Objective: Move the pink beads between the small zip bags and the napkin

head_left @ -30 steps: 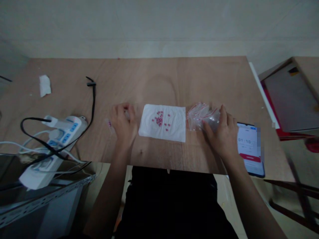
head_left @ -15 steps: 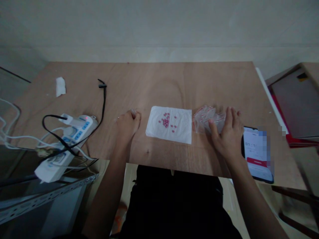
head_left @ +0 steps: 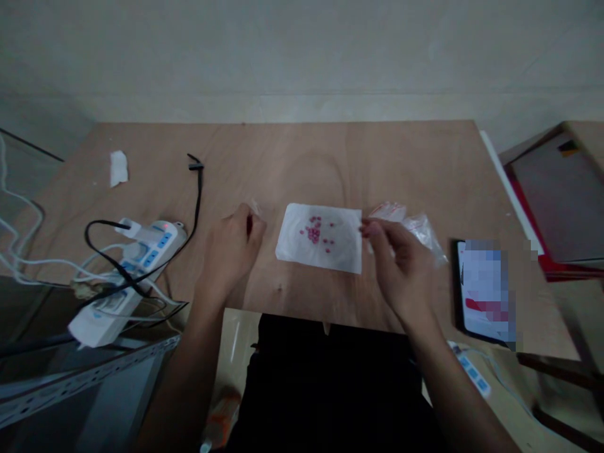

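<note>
On the wooden table lies a white paper sheet [head_left: 292, 242] with several small pink-red beads [head_left: 313, 234] on it, most in a cluster left of centre. My left hand [head_left: 233, 244] rests to the left of the sheet, fingers curled closed. A bit of clear plastic [head_left: 255, 206], seemingly a small bag, sticks out past its fingers. My right hand [head_left: 401, 264] is at the sheet's right edge, thumb and fingers pinched together; what they hold is too small to make out. Behind this hand lie clear plastic bags [head_left: 425, 234] with red strips.
A smartphone [head_left: 486, 296] lies on the right. On the left sit a white power strip [head_left: 158, 242] with plugs and cables, a black cable [head_left: 198, 195] and a white paper scrap [head_left: 119, 168]. The wall stands behind the table.
My right hand has left the plastic bags and moved left to the sheet's edge, its fingers closing into a pinch. My left hand has shifted slightly, still closed. The beads look unmoved.
</note>
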Demonstrator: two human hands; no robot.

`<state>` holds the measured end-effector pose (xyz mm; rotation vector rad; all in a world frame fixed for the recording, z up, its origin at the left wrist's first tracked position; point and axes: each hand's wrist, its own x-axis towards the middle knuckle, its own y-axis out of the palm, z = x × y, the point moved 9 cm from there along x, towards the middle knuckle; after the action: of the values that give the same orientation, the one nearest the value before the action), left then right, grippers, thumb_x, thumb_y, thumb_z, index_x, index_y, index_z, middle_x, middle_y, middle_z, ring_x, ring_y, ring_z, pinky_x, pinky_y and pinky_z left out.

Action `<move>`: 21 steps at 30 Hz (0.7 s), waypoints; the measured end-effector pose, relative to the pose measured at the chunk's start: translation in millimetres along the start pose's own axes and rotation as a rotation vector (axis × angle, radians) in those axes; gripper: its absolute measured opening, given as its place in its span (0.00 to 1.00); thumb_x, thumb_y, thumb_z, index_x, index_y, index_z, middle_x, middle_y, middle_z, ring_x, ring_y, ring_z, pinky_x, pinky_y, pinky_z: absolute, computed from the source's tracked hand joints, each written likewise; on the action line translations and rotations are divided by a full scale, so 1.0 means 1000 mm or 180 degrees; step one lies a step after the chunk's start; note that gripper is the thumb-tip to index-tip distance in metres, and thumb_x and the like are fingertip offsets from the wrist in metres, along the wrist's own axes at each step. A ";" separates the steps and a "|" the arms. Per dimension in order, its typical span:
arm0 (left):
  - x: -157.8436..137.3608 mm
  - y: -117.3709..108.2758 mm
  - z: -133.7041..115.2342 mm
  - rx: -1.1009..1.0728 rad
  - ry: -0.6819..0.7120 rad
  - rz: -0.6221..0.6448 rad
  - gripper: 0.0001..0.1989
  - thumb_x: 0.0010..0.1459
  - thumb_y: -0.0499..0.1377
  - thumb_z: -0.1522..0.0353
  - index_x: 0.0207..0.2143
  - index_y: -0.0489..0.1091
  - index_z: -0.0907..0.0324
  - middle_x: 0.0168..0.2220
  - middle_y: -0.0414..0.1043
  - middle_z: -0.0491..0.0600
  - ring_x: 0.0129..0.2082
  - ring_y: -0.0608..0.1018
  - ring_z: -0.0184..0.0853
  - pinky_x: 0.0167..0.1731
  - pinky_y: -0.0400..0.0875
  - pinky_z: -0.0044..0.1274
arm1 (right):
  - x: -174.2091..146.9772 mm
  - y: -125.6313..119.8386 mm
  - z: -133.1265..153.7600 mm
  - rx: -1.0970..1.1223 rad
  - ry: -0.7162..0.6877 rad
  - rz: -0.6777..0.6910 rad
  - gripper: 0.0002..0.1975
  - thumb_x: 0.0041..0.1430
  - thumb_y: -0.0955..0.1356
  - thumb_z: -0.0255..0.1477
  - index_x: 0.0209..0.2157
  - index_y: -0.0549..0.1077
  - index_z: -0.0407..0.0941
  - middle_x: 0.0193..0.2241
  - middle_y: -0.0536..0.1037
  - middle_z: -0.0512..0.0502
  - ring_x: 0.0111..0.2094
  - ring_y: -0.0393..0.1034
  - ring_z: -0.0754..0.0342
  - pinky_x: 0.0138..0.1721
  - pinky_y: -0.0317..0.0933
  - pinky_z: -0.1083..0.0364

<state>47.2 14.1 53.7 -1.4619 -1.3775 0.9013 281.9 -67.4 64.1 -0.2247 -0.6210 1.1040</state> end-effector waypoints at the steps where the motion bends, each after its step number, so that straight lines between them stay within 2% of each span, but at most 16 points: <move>1: -0.010 -0.005 -0.013 -0.0358 0.0115 -0.0054 0.09 0.61 0.49 0.67 0.30 0.66 0.58 0.24 0.71 0.47 0.24 0.73 0.34 0.26 0.63 0.24 | -0.001 0.019 0.008 0.0412 0.0103 0.0323 0.12 0.64 0.64 0.34 0.38 0.78 0.46 0.34 0.81 0.45 0.36 0.75 0.51 0.39 0.70 0.49; 4: -0.037 -0.004 -0.053 -0.1494 0.0547 0.0008 0.11 0.63 0.50 0.66 0.28 0.64 0.57 0.24 0.68 0.43 0.23 0.70 0.30 0.25 0.62 0.21 | -0.007 0.058 0.025 0.1416 0.0407 0.0893 0.09 0.61 0.67 0.35 0.38 0.79 0.48 0.36 0.81 0.46 0.36 0.76 0.53 0.37 0.71 0.53; 7: -0.050 0.008 -0.072 -0.2156 0.0660 0.0087 0.10 0.65 0.49 0.67 0.31 0.66 0.57 0.29 0.70 0.45 0.28 0.71 0.29 0.30 0.65 0.21 | -0.012 0.062 0.024 0.1615 0.0532 0.0965 0.09 0.61 0.67 0.32 0.36 0.80 0.49 0.35 0.82 0.47 0.36 0.76 0.52 0.38 0.71 0.53; 9: -0.054 0.018 -0.079 -0.2346 0.0750 0.0279 0.10 0.65 0.49 0.68 0.32 0.66 0.57 0.31 0.71 0.46 0.31 0.72 0.29 0.32 0.65 0.21 | -0.016 0.054 0.019 0.1391 0.0479 0.1020 0.09 0.60 0.66 0.30 0.36 0.81 0.49 0.33 0.82 0.48 0.34 0.77 0.52 0.37 0.72 0.53; 11: -0.057 0.024 -0.082 -0.2339 0.0796 0.0425 0.09 0.64 0.49 0.70 0.30 0.65 0.57 0.30 0.70 0.45 0.29 0.71 0.29 0.30 0.64 0.21 | -0.020 0.044 0.017 0.0896 0.0341 0.1077 0.09 0.59 0.66 0.29 0.35 0.81 0.48 0.31 0.83 0.47 0.31 0.77 0.52 0.32 0.71 0.54; 15: -0.061 0.022 -0.075 -0.2010 0.0487 0.0288 0.10 0.56 0.52 0.74 0.22 0.58 0.57 0.22 0.62 0.41 0.22 0.65 0.27 0.24 0.59 0.21 | -0.021 0.010 0.021 -0.0509 -0.0056 0.0593 0.08 0.57 0.67 0.27 0.30 0.80 0.45 0.23 0.80 0.46 0.22 0.73 0.52 0.24 0.67 0.54; 17: -0.063 0.019 -0.074 -0.1966 0.0375 0.0278 0.11 0.53 0.53 0.75 0.21 0.56 0.57 0.20 0.59 0.40 0.20 0.62 0.27 0.23 0.57 0.21 | -0.021 -0.001 0.025 -0.0879 -0.0166 0.0429 0.07 0.56 0.67 0.27 0.28 0.78 0.44 0.21 0.78 0.46 0.21 0.72 0.52 0.24 0.67 0.53; 19: -0.064 0.016 -0.075 -0.2096 0.0321 0.0372 0.11 0.54 0.53 0.73 0.20 0.56 0.57 0.19 0.56 0.39 0.19 0.61 0.26 0.22 0.55 0.21 | -0.020 -0.005 0.028 -0.0823 -0.0295 0.0467 0.07 0.56 0.67 0.27 0.33 0.78 0.44 0.27 0.79 0.44 0.29 0.75 0.48 0.32 0.70 0.50; 21: -0.065 0.016 -0.076 -0.2319 0.0261 0.0507 0.12 0.56 0.51 0.71 0.20 0.57 0.57 0.18 0.55 0.39 0.19 0.60 0.26 0.21 0.54 0.21 | -0.020 -0.001 0.028 -0.0285 -0.0426 0.0693 0.15 0.57 0.66 0.27 0.46 0.75 0.45 0.45 0.78 0.39 0.47 0.73 0.44 0.47 0.68 0.44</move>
<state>116.5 -59.7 58.5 -2.1469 -1.6303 0.4256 260.5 -88.7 80.2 -0.3027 -0.7799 1.3098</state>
